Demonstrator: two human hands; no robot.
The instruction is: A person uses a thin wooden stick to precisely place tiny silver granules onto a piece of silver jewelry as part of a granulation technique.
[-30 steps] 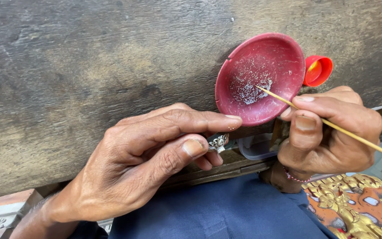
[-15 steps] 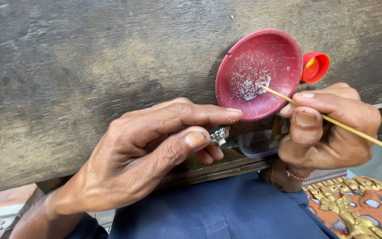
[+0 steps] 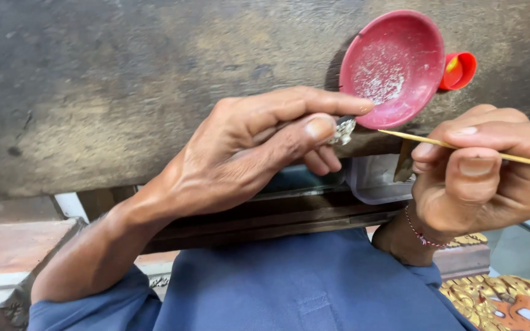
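Worn dark wooden tabletop fills the upper view, blue-clothed lap below, a gold and orange ornamented piece at the lower right corner. Red shallow dish sits on the wood near its front edge, whitish glittery grains spread inside; a small red-orange cap touches its right rim.

Left hand: thumb and forefinger pinched shut on a small silvery ornament, held just below the dish's lower left rim. Compared with a second ago the ornament sits higher and closer to the dish, almost at its rim.

Right hand: fingers clamped around a thin pale stick, pencil grip. Change: the stick tip, which was inside the dish among the grains half a second ago, is now out of it, pointing left just below the dish's lower right edge and a short way right of the ornament. Whether a grain clings to the tip is too small to tell.

Judgement: tip has lifted from the dish and is heading toward the ornament, likely a pick-up followed by placing a grain onto the piece. Clear plastic tray sits under the tabletop edge between both hands.
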